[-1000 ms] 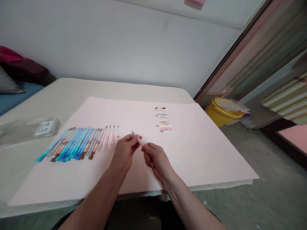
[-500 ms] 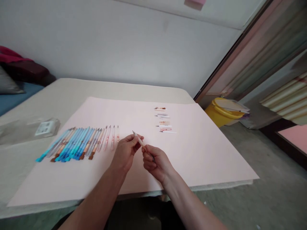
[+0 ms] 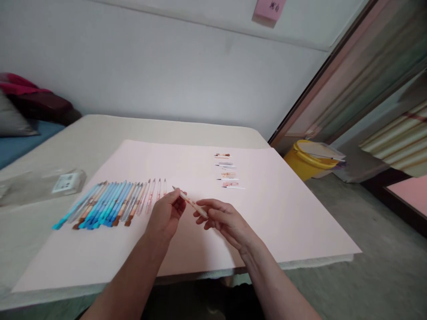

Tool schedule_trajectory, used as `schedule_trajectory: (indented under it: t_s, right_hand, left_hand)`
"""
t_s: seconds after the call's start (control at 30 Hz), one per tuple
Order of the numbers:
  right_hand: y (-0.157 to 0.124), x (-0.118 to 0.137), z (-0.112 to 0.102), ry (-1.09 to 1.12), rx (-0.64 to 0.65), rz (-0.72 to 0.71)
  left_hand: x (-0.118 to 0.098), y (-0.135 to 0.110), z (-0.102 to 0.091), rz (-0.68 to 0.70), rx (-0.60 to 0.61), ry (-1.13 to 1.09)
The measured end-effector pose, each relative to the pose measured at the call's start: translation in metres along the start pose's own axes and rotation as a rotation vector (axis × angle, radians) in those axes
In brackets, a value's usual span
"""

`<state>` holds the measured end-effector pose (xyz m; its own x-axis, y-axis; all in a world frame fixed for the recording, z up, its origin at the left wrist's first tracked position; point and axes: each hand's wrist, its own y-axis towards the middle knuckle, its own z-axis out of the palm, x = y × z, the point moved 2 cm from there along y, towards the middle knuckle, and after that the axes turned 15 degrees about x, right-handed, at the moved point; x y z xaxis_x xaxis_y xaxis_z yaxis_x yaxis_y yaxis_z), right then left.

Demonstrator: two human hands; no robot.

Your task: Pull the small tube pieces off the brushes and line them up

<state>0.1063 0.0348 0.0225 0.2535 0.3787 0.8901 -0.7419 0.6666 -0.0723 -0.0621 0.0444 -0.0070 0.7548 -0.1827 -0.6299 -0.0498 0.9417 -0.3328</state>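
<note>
A pink sheet (image 3: pixel 267 213) covers most of the desk (image 3: pixel 100 129), and everything here is placed against it.

There are two containers. A yellow bucket (image 3: pixel 305 162) stands on the floor off the sheet's far right corner. Something pale and flat lies across its mouth and hides the inside. A clear packet (image 3: pixel 36 186) lies on the bare desk just off the sheet's left edge, with one white card (image 3: pixel 68 181) showing through it.

One pen (image 3: pixel 190 202), pale with a fine tip, is held in the air above the sheet's near middle. It slants with the tip toward the far left. The left hand (image 3: pixel 165 215) has its fingers pinched shut on the barrel near the tip. The right hand (image 3: pixel 225 220) takes the rear end between thumb and fingers, which lie fairly straight but closed on the pen.

A row of pens (image 3: pixel 110 206) lies side by side on the sheet's left part, touching or nearly so. They run from blue ones at the left to clear and pinkish ones at the right. There are perhaps seventeen, though they overlap too much for a sure count.

Four small clusters of pen parts (image 3: pixel 227 171) lie in a column on the sheet's far right of centre. Each seems to be a short piece beside a thin refill.

One pink note (image 3: pixel 269 9) is stuck on the wall beyond the sheet's far edge.
</note>
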Motion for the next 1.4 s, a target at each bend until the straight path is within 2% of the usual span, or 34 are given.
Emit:
schedule_trajectory:
  t_s: [0.17,0.37,0.5,1.1,1.27,1.4]
  right_hand:
    - [0.000,0.000,-0.003,-0.030,0.034,0.003]
    - [0.001,-0.006,-0.013,-0.139,-0.037,0.077]
    - [0.003,-0.008,-0.014,-0.138,0.002,0.105]
    - [0.005,-0.011,-0.008,-0.096,-0.011,-0.021]
    - [0.004,-0.011,-0.009,-0.086,-0.012,-0.016]
    - [0.002,-0.007,-0.011,-0.112,-0.028,0.005]
  left_hand:
    - [-0.003,-0.002,0.002,0.027,0.002,0.009]
    - [-0.005,-0.007,0.007,0.075,0.032,0.111]
    - [-0.006,-0.007,0.007,0.079,0.011,0.116]
    - [0.003,-0.002,0.005,0.070,0.036,-0.004]
    - [0.001,-0.001,0.004,0.079,0.039,-0.002]
    - [-0.004,0.002,0.001,0.093,-0.011,-0.007]
